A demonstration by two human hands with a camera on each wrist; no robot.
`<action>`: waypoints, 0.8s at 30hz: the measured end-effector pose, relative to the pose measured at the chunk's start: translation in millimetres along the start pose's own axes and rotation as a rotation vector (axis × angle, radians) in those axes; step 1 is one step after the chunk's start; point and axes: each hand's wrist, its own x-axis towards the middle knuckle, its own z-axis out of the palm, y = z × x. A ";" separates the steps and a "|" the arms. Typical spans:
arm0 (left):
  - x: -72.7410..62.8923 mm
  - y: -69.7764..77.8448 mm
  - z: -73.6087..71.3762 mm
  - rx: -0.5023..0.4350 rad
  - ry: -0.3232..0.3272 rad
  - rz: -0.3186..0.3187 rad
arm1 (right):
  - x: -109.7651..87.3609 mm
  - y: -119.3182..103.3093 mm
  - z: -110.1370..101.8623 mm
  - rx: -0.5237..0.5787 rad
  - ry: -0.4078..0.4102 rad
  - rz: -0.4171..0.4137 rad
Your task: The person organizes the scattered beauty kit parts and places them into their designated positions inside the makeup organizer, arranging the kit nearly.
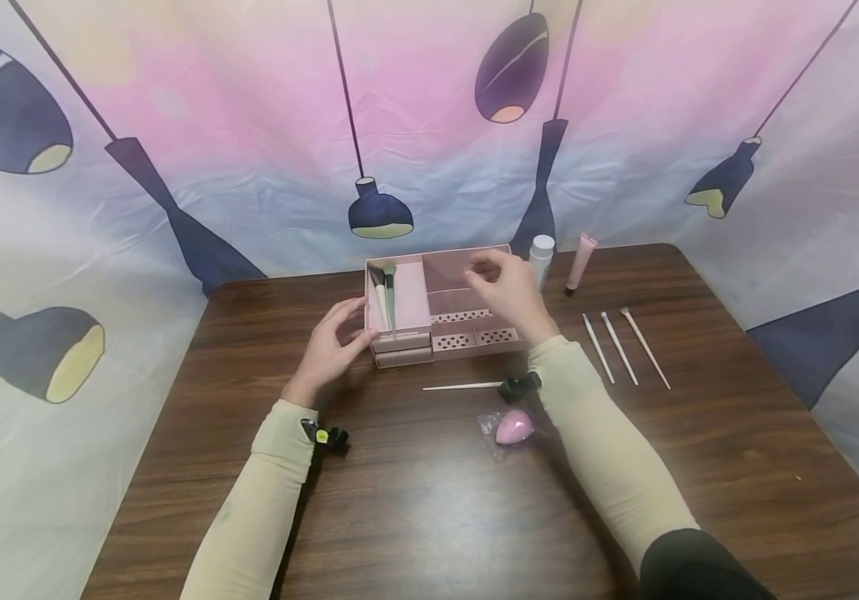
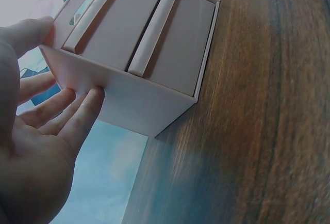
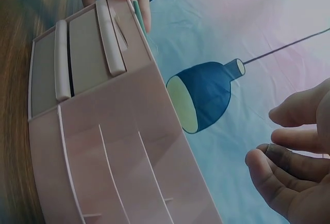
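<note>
A pink desktop organizer [image 1: 412,292] with two small drawers stands toward the back of the table. My left hand [image 1: 332,350] is at its left side; in the left wrist view the straight fingers [image 2: 85,113] rest against the side wall and the thumb touches the front top corner. Two makeup brushes [image 1: 389,300] lean in the upper left compartment. Above the right-hand compartments hovers my right hand [image 1: 510,292], fingers loosely bent, with nothing visible in it. The right wrist view shows slatted dividers inside the organizer [image 3: 121,110] and the right hand apart from it.
A white bottle [image 1: 541,254] and pink tube [image 1: 581,262] stand behind, right of the organizer. Three thin brushes [image 1: 619,348] lie at the right. In front are a white stick [image 1: 459,387], partly behind the wrist camera, and a pink makeup sponge [image 1: 515,427] in clear wrap.
</note>
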 end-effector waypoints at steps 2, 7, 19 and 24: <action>-0.1 -0.1 -0.1 -0.005 0.000 0.002 | -0.9 2.4 -1.7 0.009 -0.002 0.013; -0.1 -0.2 -0.3 -0.010 0.000 0.003 | -3.9 6.8 -6.2 0.006 0.031 0.010; -0.1 0.1 0.6 -0.024 -0.008 -0.004 | -9.7 16.0 -21.8 -0.050 0.071 0.056; -0.4 -1.0 0.4 -0.011 -0.005 0.004 | -10.6 22.6 -29.7 -0.054 0.078 0.055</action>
